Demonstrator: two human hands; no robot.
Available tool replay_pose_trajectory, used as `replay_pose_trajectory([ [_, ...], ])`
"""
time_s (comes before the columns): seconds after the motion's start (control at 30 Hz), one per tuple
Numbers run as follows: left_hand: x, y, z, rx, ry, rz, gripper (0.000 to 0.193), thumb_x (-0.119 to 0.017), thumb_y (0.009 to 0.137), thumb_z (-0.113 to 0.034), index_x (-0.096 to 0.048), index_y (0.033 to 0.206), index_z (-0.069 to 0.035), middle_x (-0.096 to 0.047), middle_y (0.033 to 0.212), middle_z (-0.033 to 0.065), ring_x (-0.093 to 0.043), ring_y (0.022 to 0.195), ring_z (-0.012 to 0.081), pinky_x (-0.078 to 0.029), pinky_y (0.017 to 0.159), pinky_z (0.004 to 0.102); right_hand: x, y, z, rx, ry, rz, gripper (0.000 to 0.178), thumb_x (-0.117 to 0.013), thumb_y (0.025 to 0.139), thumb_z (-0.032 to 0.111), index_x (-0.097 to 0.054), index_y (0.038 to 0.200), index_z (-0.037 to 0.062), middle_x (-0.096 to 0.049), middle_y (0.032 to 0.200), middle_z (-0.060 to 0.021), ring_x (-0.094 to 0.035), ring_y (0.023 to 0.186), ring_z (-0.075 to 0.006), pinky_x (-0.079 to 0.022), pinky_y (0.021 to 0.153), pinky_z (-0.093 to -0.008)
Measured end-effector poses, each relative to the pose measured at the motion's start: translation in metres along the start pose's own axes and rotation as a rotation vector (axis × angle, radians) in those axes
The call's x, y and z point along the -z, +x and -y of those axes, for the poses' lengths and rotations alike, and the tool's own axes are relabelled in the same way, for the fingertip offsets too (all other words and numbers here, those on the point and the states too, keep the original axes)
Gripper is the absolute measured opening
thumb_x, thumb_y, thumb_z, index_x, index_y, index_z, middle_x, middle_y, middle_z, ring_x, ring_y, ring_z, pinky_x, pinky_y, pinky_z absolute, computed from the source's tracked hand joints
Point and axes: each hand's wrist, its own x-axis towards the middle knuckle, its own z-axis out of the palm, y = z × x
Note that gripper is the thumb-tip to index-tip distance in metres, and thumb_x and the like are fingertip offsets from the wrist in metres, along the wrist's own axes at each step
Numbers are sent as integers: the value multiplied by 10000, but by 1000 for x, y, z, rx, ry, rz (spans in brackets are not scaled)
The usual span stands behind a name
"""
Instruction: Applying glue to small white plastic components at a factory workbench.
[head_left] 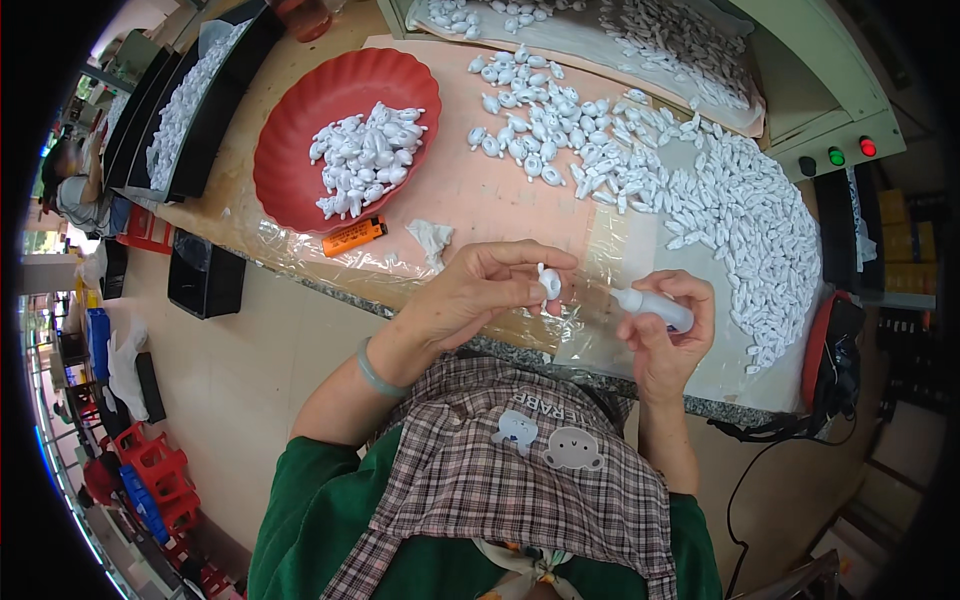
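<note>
Between the thumb and fingers of my left hand (490,287) is a small white rounded piece (549,282) with a hollow in it. My right hand (675,335) is closed around a small white squeeze bottle (660,309). Its narrow nozzle points left toward the piece, with a gap between them. Beyond my hands, many white rounded pieces (535,120) lie loose on the pink sheet (490,200). Farther right, a broad spread of slender white pieces (755,235) covers the pale sheet. More white pieces (370,155) are heaped in a red fluted bowl (285,130).
An orange lighter (354,237) and a crumpled white tissue (431,240) lie near the bowl. Black trays (215,120) with white pieces stand at the far left. A green-grey machine housing (830,90) with lit buttons overhangs the back right. Another person (80,180) sits at the left.
</note>
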Motion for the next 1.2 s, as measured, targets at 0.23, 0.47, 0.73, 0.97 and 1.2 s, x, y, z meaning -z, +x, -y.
replay_pose_trajectory([
  [0.23,0,-4,0,84,-15,-22,348,-637,862,-69,-574,1185,45,-644,1003,101,-616,824,124,-517,786,262,2,-2,15,50,-97,7,382,-699,837,86,-476,1130,-14,-638,950,-177,-606,636,-125,-461,522,-185],
  [0.47,-2,-6,2,102,10,-60,366,-622,874,-66,-564,1219,40,-656,1017,122,-600,800,104,-508,781,239,6,-6,16,211,-306,67,517,-554,937,368,-442,1244,-33,-637,924,-175,-587,583,-150,-430,473,-212],
  [0.73,0,-8,5,80,10,-38,373,-619,872,-64,-563,1228,35,-655,1039,127,-585,802,97,-493,783,224,9,-8,15,367,-521,145,452,-530,953,335,-463,1212,-29,-644,908,-182,-589,598,-151,-436,484,-214],
  [0.97,0,-8,5,79,4,-18,378,-611,876,-68,-559,1238,29,-654,1030,111,-582,804,93,-491,788,219,8,-8,16,372,-554,164,426,-534,952,323,-477,1192,-24,-644,915,-192,-596,598,-156,-444,487,-216],
  [1.2,1,-9,3,98,-5,-19,388,-612,872,-62,-553,1244,31,-654,1031,109,-590,811,94,-500,791,218,7,-6,19,372,-587,188,409,-543,948,325,-490,1162,-21,-645,911,-200,-603,594,-155,-456,489,-220],
])
